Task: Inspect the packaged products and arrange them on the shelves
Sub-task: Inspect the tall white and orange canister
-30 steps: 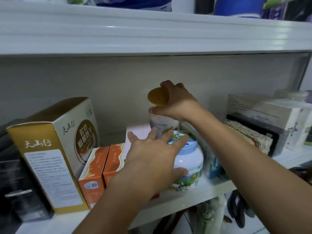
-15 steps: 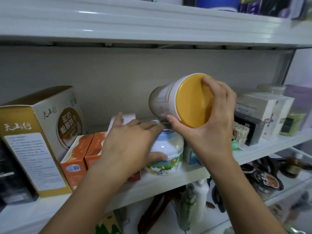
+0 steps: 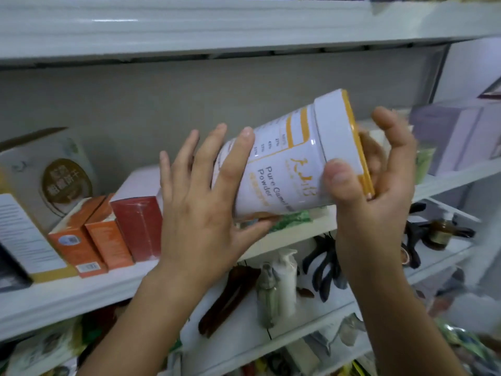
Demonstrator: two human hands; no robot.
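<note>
Can (image 3: 292,164) held tilted, clear of shelf (image 3: 67,294) | right grip (image 3: 374,191) clamped round lid (image 3: 339,137) end, thumb on rim | left grip (image 3: 200,202) spread flat against body | judged rigid, slick, weighty; take body, not lid

White canister (image 3: 295,164) with yellow lid, orange boxes (image 3: 89,240), red box (image 3: 138,226)

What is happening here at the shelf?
A person holds a white can with an orange lid in front of the shelf, tipped on its side so that its label faces the camera. The right hand grips the lid end; the left hand supports the bottom end with straight fingers. Two orange boxes and a red box stand on the shelf to the left.
</note>
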